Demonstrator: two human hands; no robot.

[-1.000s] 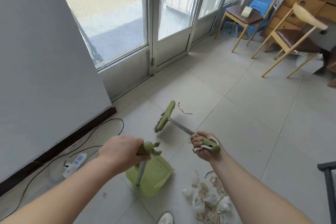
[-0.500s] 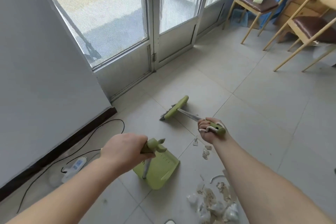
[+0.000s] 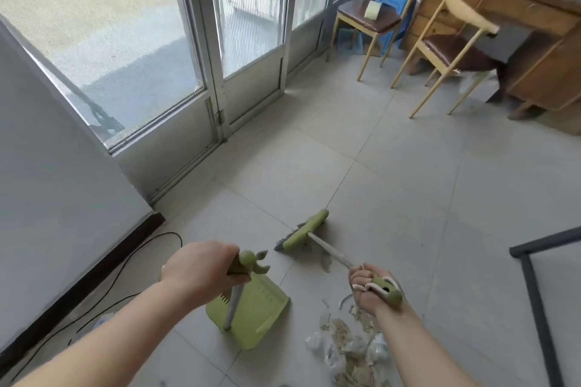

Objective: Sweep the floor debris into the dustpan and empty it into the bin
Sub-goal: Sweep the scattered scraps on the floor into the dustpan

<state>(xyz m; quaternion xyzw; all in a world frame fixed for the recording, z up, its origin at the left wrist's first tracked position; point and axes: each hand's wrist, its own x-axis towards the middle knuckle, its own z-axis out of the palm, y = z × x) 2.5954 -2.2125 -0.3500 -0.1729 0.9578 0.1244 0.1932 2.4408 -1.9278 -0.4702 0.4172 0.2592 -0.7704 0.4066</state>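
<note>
My left hand (image 3: 201,264) grips the green top of the dustpan's upright handle. The green dustpan (image 3: 251,314) rests on the tiled floor below it, its mouth facing right. My right hand (image 3: 371,289) holds the green grip of the broom handle. The broom's green head (image 3: 306,231) touches the floor ahead of me, beyond the dustpan, bristles down. A pile of debris (image 3: 349,345), paper scraps and crumpled clear plastic, lies right of the dustpan, under my right forearm. A loose scrap (image 3: 325,262) lies beside the broom shaft. No bin is in view.
Glass doors (image 3: 251,41) stand ahead. A black cable (image 3: 125,264) runs along the left wall's skirting. Two wooden chairs (image 3: 446,50) and a wooden desk (image 3: 528,25) fill the far right. A dark metal frame (image 3: 534,286) stands at the right edge.
The broom head has been drawn back toward me and to the right across the floor. My right hand moved lower and closer to the debris pile. The dustpan stayed in place.
</note>
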